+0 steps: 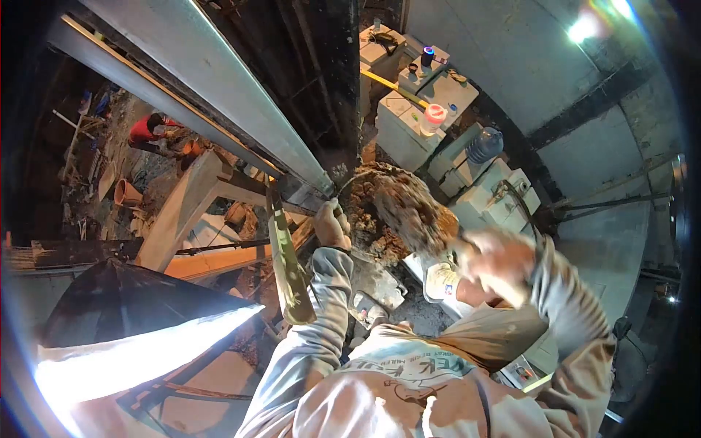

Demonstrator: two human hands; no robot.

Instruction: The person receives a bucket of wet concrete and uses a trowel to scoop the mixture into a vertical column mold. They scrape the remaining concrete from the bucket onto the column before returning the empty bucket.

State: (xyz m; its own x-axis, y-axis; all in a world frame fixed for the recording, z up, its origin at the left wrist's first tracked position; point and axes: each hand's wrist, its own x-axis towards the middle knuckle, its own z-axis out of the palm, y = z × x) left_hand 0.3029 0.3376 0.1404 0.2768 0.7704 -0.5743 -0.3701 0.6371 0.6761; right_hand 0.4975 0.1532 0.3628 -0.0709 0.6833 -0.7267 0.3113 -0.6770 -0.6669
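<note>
My left hand (pixel 332 225) is closed at the lower end of a long grey metal beam (pixel 248 95); what its fingers hold is hidden. A thin curved line, perhaps wire, runs from near these fingers over a rough brown clump (pixel 398 208), partly smeared by motion. To the clump's right, my right hand (pixel 500 266) is badly blurred, so its fingers and anything in them cannot be made out. Beside my left forearm hangs a flat greenish-brown strip (pixel 288 274). Below the clump shows a light-coloured shoe (pixel 440 282).
Pale blocks (pixel 405 135) at the upper right carry a red-and-white cup (pixel 434 117), a dark can (pixel 428 55) and a large clear bottle (pixel 485 145). A bright lamp (pixel 146 350) stands lower left. Far below left, a person in red (pixel 150 130) bends near orange pots (pixel 128 193).
</note>
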